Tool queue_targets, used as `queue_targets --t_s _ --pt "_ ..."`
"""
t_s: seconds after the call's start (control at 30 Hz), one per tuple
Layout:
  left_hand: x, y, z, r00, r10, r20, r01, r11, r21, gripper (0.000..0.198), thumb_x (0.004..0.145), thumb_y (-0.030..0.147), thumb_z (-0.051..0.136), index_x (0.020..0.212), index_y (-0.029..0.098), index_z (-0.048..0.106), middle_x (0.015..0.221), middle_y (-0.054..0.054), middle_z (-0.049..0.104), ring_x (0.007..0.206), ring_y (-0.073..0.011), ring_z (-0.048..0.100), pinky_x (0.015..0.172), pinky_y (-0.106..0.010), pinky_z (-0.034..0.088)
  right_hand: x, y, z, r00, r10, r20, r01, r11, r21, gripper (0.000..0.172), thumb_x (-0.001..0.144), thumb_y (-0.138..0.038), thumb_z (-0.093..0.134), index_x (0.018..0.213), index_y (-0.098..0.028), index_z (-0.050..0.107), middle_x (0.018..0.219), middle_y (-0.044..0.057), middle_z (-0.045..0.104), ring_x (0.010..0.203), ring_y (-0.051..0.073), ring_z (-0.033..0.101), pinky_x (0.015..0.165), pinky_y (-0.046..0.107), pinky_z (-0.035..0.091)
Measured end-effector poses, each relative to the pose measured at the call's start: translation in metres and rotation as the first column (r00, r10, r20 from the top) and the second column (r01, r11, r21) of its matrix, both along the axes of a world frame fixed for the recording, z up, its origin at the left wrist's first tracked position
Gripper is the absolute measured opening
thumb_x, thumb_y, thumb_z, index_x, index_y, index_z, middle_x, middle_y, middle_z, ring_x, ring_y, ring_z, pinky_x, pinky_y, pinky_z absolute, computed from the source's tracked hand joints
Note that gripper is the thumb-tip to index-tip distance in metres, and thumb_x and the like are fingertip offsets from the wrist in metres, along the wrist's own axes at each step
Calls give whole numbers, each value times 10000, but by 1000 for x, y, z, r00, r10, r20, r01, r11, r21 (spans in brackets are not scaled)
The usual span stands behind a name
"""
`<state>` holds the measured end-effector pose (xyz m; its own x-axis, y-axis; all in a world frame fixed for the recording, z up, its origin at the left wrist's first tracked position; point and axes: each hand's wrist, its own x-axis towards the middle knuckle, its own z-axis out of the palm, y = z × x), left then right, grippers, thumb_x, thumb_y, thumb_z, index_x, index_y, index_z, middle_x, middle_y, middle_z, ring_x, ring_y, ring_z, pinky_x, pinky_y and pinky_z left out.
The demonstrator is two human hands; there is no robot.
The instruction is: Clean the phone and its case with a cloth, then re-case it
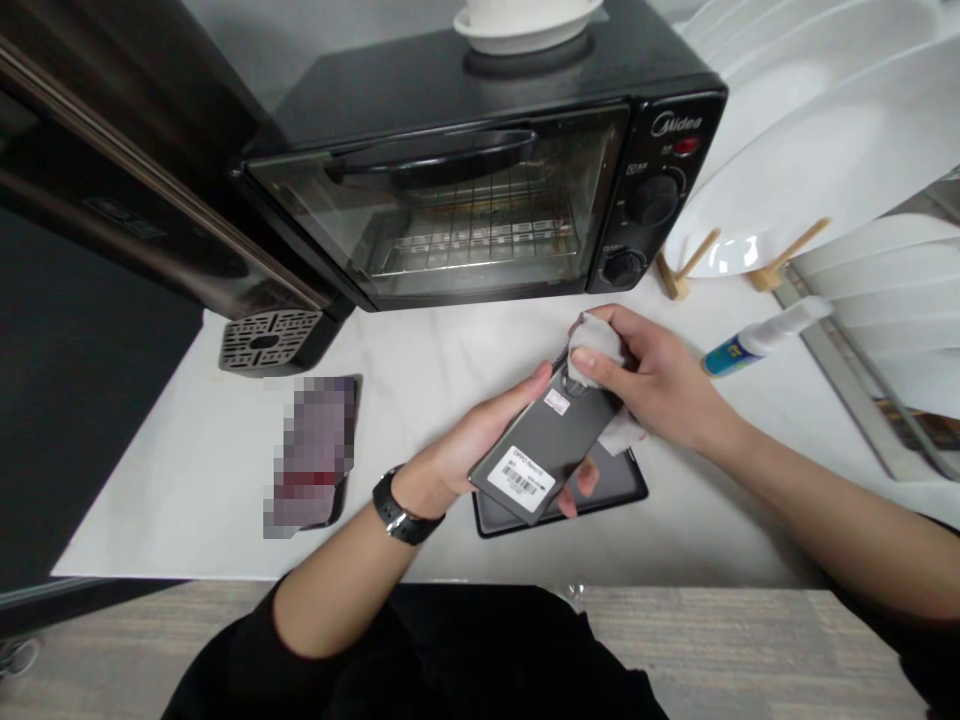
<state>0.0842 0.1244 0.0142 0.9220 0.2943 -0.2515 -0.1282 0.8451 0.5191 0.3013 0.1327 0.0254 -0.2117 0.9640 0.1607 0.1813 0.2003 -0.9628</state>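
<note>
A dark grey smartphone (536,450) with a white barcode label and a small sticker on its back is tilted in my left hand (480,435). My left thumb lies along one long edge and its fingertips show past the other. Against the phone's top end, over the camera area, my right hand (649,370) pinches a white wipe (594,340). More of the white cloth hangs below that hand. Under the phone, a black-rimmed tablet-like slab (615,485) lies on the white counter (420,350), partly covered from view.
A black toaster oven (450,210) stands at the back, with white dishware (525,35) on top. To the right are a spray bottle (757,340) lying on the counter and plates (810,150) in wooden racks. A pixelated phone-shaped item (315,450) and a machine's drip tray (266,340) are left.
</note>
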Motion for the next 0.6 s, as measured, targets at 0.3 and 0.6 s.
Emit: queue_targets --t_s 0.3,0.6 --pt "-3 2 5 999 -20 29 22 997 -72 687 1075 714 289 1161 124 629 909 -147 764 798 -232 761 735 -314 591 7 2 5 987 159 -10 -159 987 -3 656 840 -484 884 1371 -194 630 1133 57 714 994 227 674 873 333 561" --pt "-1 -1 5 999 -24 24 25 998 -54 726 1021 784 369 1140 123 642 903 -152 766 816 -243 752 741 -327 608 7 0 5 992 113 -50 -116 992 -58 512 974 -553 713 1398 -270 676 1145 51 728 968 233 669 805 330 556"
